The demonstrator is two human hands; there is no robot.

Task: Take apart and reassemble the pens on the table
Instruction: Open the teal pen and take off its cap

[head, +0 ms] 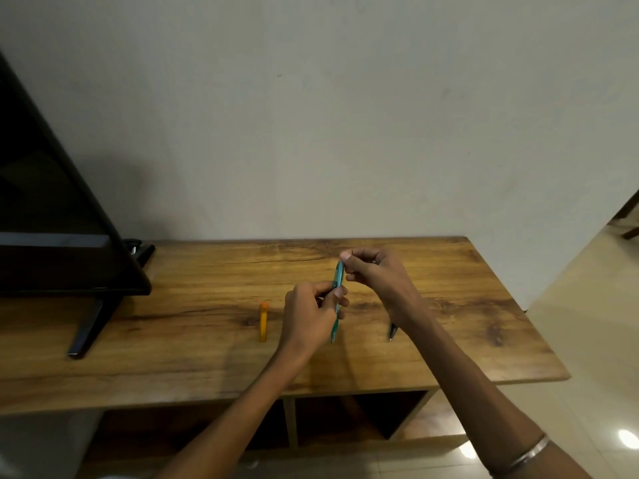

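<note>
A teal pen (337,281) is held roughly upright above the wooden table (207,333), tip pointing down toward me. My left hand (311,312) grips its lower half. My right hand (377,274) pinches its top end between thumb and fingers. An orange pen (264,322) lies on the table just left of my left hand. A dark pen (392,331) lies to the right, mostly hidden under my right wrist, with only its tip end showing.
A black television (52,219) on a slanted stand leg (86,328) fills the table's left end. A pale wall rises right behind the table. The table's right edge drops to a tiled floor (587,305). Open shelf compartments (363,420) sit below the tabletop.
</note>
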